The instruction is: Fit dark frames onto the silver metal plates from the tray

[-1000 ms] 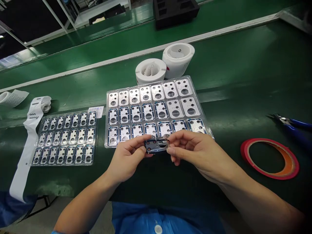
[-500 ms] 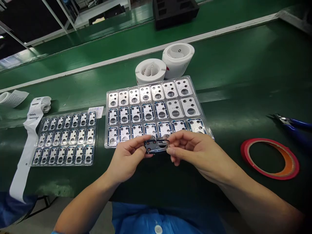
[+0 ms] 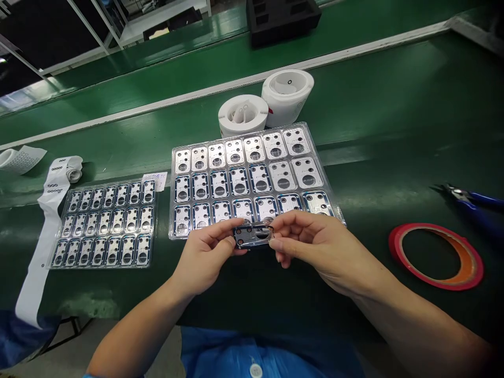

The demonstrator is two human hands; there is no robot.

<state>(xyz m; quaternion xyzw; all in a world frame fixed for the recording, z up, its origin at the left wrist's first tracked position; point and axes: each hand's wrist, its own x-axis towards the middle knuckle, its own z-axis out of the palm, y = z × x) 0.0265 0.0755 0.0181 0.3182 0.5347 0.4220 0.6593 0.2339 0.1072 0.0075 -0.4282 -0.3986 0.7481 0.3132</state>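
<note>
A small metal plate point(image 3: 249, 235) with round holes and a dark frame is held up sideways between my two hands. My left hand point(image 3: 205, 256) pinches its left end between thumb and fingers. At the other end, the thumb and fingertips of my right hand point(image 3: 311, 239) grip the plate's edge. Just beyond it lies a large clear tray point(image 3: 255, 164) with rows of similar silver plates, several of them edged in dark blue. My hands hide part of the tray's front row.
Two white label rolls point(image 3: 243, 113) stand behind the tray. At left lie a smaller filled tray point(image 3: 154, 236) and a label strip point(image 3: 33, 289). Red tape point(image 3: 397, 247) and blue-handled cutters point(image 3: 459, 193) lie at right. A black foam block point(image 3: 283, 31) sits at the back.
The held plate is tilted very slightly, so the light falls differently on its face. Both hands keep their grip and place.
</note>
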